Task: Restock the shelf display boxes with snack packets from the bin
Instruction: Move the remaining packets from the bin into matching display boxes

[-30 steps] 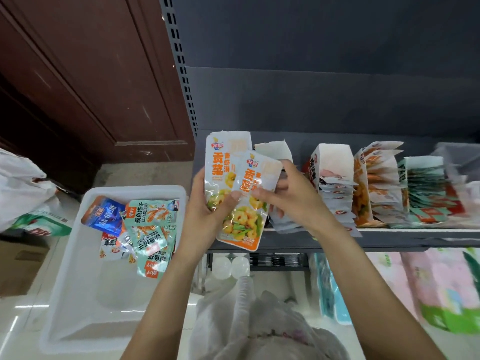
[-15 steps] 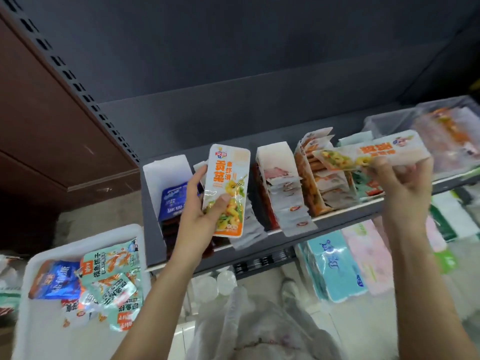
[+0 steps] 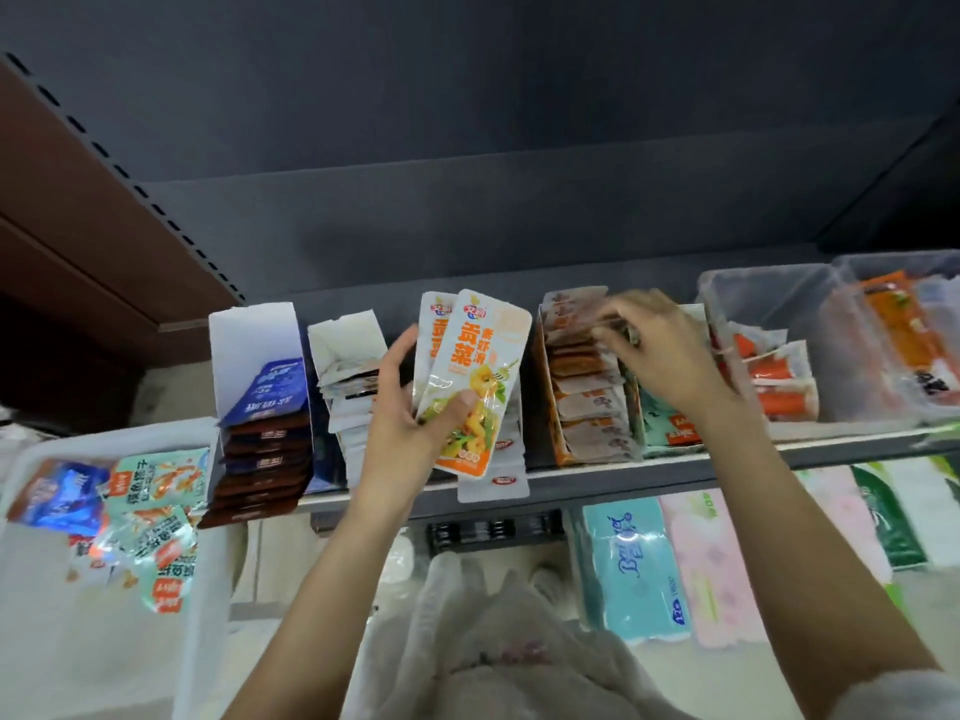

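Note:
My left hand (image 3: 410,423) grips two orange-and-white snack packets (image 3: 475,376) upright in front of the shelf (image 3: 675,472), thumb across their lower half. My right hand (image 3: 657,358) reaches over the orange display box (image 3: 587,402) and the teal-packet box (image 3: 670,431), fingers bent down among the packets. Motion blur hides whether it holds one. A white box (image 3: 249,335) of blue and brown packets and a white box (image 3: 345,340) of pale packets stand to the left. The white bin (image 3: 104,439) at lower left holds several teal and blue packets (image 3: 156,491).
Clear plastic tubs (image 3: 769,304) with orange and red packets fill the shelf's right end. Tissue packs (image 3: 634,563) sit on the level below. A white plastic bag (image 3: 498,641) hangs in front of me. A brown wooden panel (image 3: 78,226) is at the left.
My right hand dropped from holding a packet up at the right down onto the middle display boxes; that packet is out of sight. My left hand shows two packets, raised slightly.

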Demonstrator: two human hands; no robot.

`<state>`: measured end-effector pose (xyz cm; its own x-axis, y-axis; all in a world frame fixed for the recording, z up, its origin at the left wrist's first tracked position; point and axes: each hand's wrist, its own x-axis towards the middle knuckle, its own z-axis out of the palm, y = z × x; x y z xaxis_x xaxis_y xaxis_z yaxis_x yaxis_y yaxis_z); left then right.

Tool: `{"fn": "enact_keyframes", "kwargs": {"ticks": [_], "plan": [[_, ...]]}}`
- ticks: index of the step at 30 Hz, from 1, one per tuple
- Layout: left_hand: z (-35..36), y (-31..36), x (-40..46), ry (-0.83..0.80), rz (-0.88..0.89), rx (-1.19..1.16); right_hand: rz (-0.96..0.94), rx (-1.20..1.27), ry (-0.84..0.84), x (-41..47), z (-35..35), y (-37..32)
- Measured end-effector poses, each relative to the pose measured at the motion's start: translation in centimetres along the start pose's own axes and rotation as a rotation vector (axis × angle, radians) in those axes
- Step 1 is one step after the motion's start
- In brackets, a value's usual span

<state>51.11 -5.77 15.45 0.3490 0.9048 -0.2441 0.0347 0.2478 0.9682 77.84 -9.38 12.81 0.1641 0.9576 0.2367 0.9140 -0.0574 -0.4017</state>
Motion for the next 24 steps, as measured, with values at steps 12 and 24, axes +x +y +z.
{"fn": "enact_keyframes", "kwargs": {"ticks": [12,24], "plan": [[4.6,-0.8,0.3,0.011,0.127,0.148,0.018,-0.021,0.108,-0.3,-1.5,-0.9],[7.6,-0.3,0.9,-0.119,0.195,0.149,0.432,0.802,-0.226,-1.9,-4.6,-2.2]]}}
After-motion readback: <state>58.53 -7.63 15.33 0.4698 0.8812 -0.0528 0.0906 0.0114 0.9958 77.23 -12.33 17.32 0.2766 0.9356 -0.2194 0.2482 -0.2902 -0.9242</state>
